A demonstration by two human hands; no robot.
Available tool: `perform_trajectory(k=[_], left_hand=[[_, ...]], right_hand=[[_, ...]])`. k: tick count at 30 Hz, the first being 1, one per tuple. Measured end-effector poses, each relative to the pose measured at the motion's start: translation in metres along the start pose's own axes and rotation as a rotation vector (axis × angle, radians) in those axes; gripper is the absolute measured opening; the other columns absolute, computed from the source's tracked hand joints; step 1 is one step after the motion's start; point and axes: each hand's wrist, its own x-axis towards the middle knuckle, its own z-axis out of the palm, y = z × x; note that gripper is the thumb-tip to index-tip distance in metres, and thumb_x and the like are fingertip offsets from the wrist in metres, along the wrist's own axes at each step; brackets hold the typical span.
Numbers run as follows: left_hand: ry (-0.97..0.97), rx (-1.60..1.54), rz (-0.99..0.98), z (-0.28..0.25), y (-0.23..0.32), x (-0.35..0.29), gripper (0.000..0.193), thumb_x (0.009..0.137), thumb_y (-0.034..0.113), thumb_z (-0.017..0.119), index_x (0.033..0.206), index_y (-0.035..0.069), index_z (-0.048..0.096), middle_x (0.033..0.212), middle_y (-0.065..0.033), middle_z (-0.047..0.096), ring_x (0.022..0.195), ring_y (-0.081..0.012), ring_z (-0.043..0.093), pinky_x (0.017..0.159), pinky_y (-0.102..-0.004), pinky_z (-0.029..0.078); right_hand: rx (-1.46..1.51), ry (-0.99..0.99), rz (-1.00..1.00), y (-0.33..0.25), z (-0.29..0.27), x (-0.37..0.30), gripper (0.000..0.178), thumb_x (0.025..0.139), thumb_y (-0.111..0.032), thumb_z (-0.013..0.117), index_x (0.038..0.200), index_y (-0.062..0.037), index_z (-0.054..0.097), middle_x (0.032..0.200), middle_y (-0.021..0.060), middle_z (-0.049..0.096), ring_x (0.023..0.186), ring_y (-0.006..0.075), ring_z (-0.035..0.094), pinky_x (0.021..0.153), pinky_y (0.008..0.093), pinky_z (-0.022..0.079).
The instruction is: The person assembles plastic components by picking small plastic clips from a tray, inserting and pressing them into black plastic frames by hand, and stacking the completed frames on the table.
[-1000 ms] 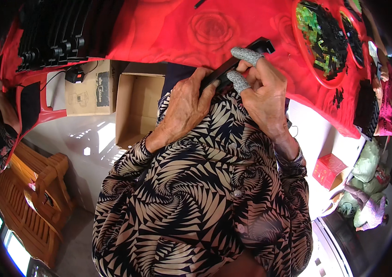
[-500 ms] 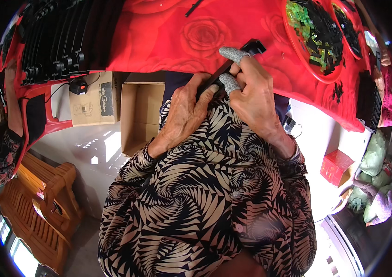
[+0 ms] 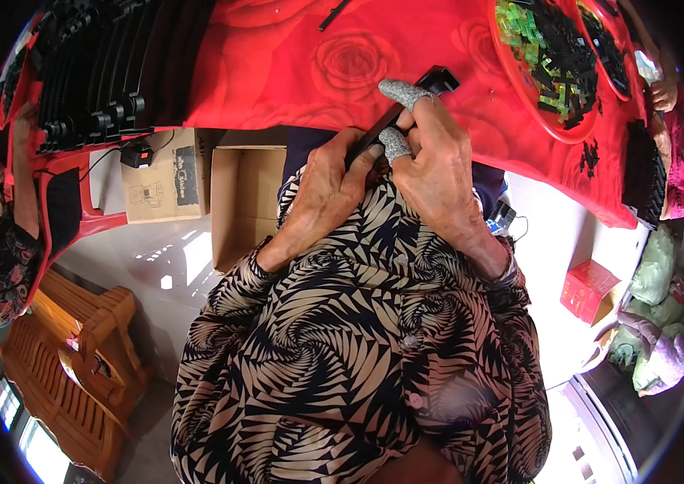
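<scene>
A long narrow black plastic strip (image 3: 380, 127) with a hooked, wider end lies aslant over the table's near edge, close to my body. My left hand (image 3: 322, 189) is closed round its lower end, the thumb pressed along it. Grey fabric covers sit on the thumb and forefinger of my right hand (image 3: 438, 161). That hand is closed about the strip's middle, forefinger on the far side and thumb on the near side. Its other fingers are curled behind. My hands hide part of the strip, so I cannot make out any small piece between the fingers.
A red rose-patterned cloth (image 3: 354, 64) covers the table. Similar black strips (image 3: 100, 81) are stacked at left. At right, a red tray (image 3: 511, 89) holds black and yellow-green small pieces. Cardboard boxes (image 3: 247, 194) stand below the edge. Other people's arms (image 3: 26, 173) show at both sides.
Both hands keep their hold on the black strip. My right hand and the strip's hooked end have shifted very slightly left.
</scene>
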Motion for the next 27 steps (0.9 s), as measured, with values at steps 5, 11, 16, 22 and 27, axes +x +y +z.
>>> perform_trajectory(k=[5, 11, 16, 22, 27], left_hand=[[0.073, 0.028, 0.060, 0.005, -0.011, 0.005, 0.023, 0.093, 0.016, 0.061, 0.098, -0.005, 0.063, 0.072, -0.0213, 0.065, 0.065, -0.0293, 0.065, 0.064, -0.0401, 0.048], [0.057, 0.045, 0.080, -0.001, -0.017, 0.007, 0.021, 0.092, 0.017, 0.064, 0.095, -0.003, 0.065, 0.066, -0.0191, 0.061, 0.059, -0.0266, 0.060, 0.059, -0.0387, 0.045], [-0.105, -0.054, 0.009, -0.014, -0.020, 0.011, 0.021, 0.091, 0.018, 0.065, 0.095, -0.002, 0.067, 0.063, -0.0117, 0.058, 0.057, -0.0174, 0.052, 0.057, -0.0354, 0.042], [-0.265, 0.154, -0.017, -0.034, -0.009, 0.006, 0.021, 0.090, 0.019, 0.065, 0.097, -0.001, 0.069, 0.062, -0.0093, 0.054, 0.057, -0.0151, 0.047, 0.056, -0.0346, 0.038], [-0.209, 0.182, 0.164, -0.031, -0.025, 0.005, 0.026, 0.089, 0.025, 0.069, 0.097, 0.000, 0.069, 0.057, -0.0077, 0.049, 0.053, -0.0161, 0.043, 0.053, -0.0355, 0.034]], right_hand=[[-0.057, 0.007, -0.011, 0.000, 0.000, -0.003, 0.050, 0.071, 0.007, 0.060, 0.120, -0.0023, 0.059, 0.099, 0.0187, 0.060, 0.081, 0.0412, 0.064, 0.065, 0.0472, 0.052], [-0.183, 0.255, -0.166, 0.001, -0.030, -0.004, 0.031, 0.078, 0.002, 0.073, 0.108, -0.0010, 0.068, 0.104, 0.0167, 0.065, 0.076, 0.0315, 0.066, 0.065, 0.0411, 0.055], [-0.137, 0.107, -0.177, 0.009, -0.052, 0.013, 0.040, 0.076, -0.003, 0.076, 0.114, 0.0005, 0.065, 0.109, 0.0194, 0.064, 0.103, 0.0353, 0.060, 0.088, 0.0430, 0.049], [-0.004, -0.289, -0.135, 0.012, -0.071, 0.012, 0.041, 0.079, -0.011, 0.067, 0.117, 0.0014, 0.063, 0.109, 0.0201, 0.064, 0.105, 0.0387, 0.058, 0.092, 0.0442, 0.046], [-0.100, -0.459, -0.144, 0.022, -0.063, 0.004, 0.040, 0.075, -0.005, 0.064, 0.114, 0.0015, 0.061, 0.105, 0.0204, 0.064, 0.100, 0.0394, 0.061, 0.093, 0.0489, 0.045]])
